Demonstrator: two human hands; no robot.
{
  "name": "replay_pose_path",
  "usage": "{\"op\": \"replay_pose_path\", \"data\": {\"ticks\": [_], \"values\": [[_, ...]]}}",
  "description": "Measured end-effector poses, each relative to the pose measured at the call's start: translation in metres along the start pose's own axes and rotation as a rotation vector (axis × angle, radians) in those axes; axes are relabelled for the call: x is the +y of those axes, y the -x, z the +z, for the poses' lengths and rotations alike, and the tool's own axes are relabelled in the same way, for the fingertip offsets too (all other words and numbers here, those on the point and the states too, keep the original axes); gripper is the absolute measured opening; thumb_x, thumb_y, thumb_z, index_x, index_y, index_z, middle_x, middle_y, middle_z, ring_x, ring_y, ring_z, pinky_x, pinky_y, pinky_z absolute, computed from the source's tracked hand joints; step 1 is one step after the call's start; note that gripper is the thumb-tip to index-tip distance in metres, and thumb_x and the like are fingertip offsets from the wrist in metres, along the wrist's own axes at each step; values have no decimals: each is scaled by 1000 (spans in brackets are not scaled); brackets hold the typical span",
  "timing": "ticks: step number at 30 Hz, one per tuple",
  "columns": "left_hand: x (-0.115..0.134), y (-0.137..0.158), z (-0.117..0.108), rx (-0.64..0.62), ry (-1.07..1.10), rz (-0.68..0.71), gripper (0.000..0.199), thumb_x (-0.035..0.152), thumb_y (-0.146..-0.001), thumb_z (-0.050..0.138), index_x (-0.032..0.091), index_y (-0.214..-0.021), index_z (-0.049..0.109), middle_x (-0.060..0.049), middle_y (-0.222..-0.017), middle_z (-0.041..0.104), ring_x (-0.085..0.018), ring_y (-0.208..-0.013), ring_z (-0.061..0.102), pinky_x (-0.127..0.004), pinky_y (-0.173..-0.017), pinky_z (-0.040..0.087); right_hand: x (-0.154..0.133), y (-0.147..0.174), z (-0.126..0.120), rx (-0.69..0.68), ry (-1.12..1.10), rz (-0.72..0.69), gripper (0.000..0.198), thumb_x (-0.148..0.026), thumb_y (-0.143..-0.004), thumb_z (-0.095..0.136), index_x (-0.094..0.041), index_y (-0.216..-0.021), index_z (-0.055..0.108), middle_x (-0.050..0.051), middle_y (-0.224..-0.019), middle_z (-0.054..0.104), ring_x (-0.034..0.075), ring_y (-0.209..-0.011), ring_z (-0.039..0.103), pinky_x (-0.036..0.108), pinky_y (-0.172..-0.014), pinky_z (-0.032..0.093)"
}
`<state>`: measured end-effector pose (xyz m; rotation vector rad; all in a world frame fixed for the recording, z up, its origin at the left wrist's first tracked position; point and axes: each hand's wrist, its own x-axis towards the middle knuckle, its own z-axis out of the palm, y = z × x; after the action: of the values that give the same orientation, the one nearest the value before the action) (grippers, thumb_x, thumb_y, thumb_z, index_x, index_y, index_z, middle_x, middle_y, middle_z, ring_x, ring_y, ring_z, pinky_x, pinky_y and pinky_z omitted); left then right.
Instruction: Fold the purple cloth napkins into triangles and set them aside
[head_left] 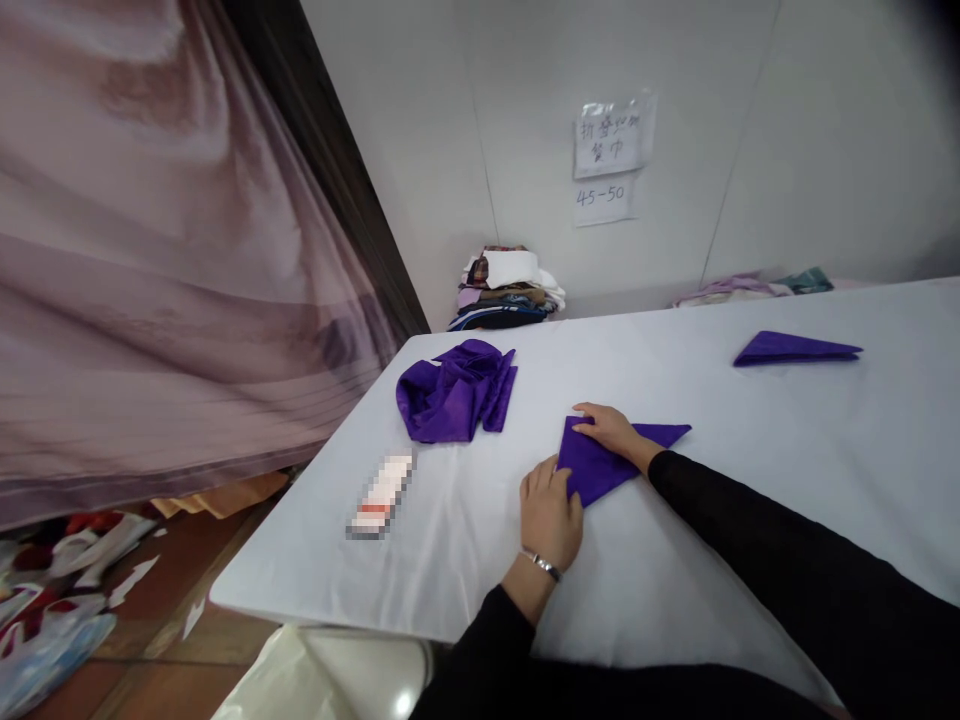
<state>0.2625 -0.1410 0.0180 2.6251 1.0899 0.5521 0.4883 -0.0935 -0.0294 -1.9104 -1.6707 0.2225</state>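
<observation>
A purple cloth napkin (600, 470), folded into a triangle, lies on the white-covered table in front of me. My left hand (551, 510), with a silver bracelet at the wrist, grips its left edge, thumb on top and fingers curled at the side. At the upper left corner, my right hand (611, 432) pinches the cloth, its palm over the top edge. The napkin's point sticks out to the right beyond my right wrist. Farther right sits another folded purple napkin (795, 348). A crumpled heap of purple cloth (457, 395) rests to the left.
A blurred-out flat object (381, 498) lies near the left side of the table (300, 590). Stacked clothes (506, 290) stand behind the far edge. Paper notes (611, 140) hang on the wall. A pink curtain (150, 250) hangs at left, with bags (52, 640) on the floor.
</observation>
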Motion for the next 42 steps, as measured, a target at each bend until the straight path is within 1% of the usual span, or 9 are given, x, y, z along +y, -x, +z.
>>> {"op": "replay_pose_path", "data": {"ticks": [3, 6, 10, 15, 24, 30, 34, 38, 42], "values": [[17, -32, 17, -42, -25, 93, 38, 26, -85, 42, 18, -121, 48, -8, -139, 39, -22, -129, 30, -45, -108, 21, -1, 0, 0, 10, 45, -2, 39, -30, -80, 56, -19, -118, 54, 5, -112, 64, 18, -97, 60, 29, -85, 45], [22, -56, 42, -148, -80, 48, 49, 30, -85, 38, 12, -131, 38, -11, -145, 29, -24, -133, 23, -45, -109, 18, -5, 2, -2, 22, 109, -5, 39, -31, -83, 53, -17, -119, 53, 7, -117, 61, 19, -103, 57, 29, -88, 42], [13, -66, 63, -250, -151, -20, 61, 41, -86, 33, 7, -136, 31, -13, -146, 25, -27, -135, 17, -45, -109, 16, -14, 5, -4, 22, 199, -10, 41, -35, -86, 48, -17, -122, 50, 9, -115, 62, 21, -105, 55, 32, -90, 39], [9, -63, 62, -267, -215, -4, 63, 44, -87, 25, 5, -137, 30, -13, -146, 23, -25, -136, 13, -44, -110, 13, -13, 16, -14, 22, 276, 39, 44, -40, -90, 38, -18, -128, 44, 10, -109, 64, 22, -98, 59, 32, -82, 41], [11, -64, 60, -267, -242, 2, 64, 44, -87, 24, 5, -137, 30, -13, -146, 23, -25, -136, 14, -43, -110, 14, 36, 64, -54, 95, 375, 229, 46, -41, -92, 30, -17, -128, 44, 10, -107, 66, 23, -92, 61, 31, -76, 43], [11, -64, 59, -274, -246, -3, 63, 45, -87, 24, 7, -137, 30, -11, -147, 22, -25, -136, 14, -43, -110, 13, 51, 80, -68, 119, 427, 324, 42, -36, -92, 32, -16, -126, 47, 9, -94, 67, 22, -86, 60, 31, -76, 41], [10, -64, 60, -268, -247, -5, 63, 45, -87, 24, 8, -137, 30, -11, -147, 21, -25, -136, 14, -44, -110, 14, 58, 82, -70, 143, 439, 332, 35, -27, -87, 38, -16, -116, 56, 10, -100, 65, 23, -92, 56, 33, -80, 39], [10, -63, 61, -260, -251, -4, 62, 45, -87, 25, 8, -137, 29, -12, -147, 22, -25, -136, 14, -45, -110, 15, 67, 85, -75, 166, 421, 348, 32, -24, -86, 38, -18, -108, 60, 10, -95, 65, 24, -90, 56, 35, -79, 39], [11, -62, 61, -247, -265, 0, 62, 45, -88, 24, 7, -137, 30, -13, -146, 24, -25, -136, 15, -44, -109, 15, 59, 84, -77, 227, 376, 314, 36, -26, -88, 35, -18, -116, 56, 11, -104, 63, 25, -97, 54, 38, -84, 39]]}}
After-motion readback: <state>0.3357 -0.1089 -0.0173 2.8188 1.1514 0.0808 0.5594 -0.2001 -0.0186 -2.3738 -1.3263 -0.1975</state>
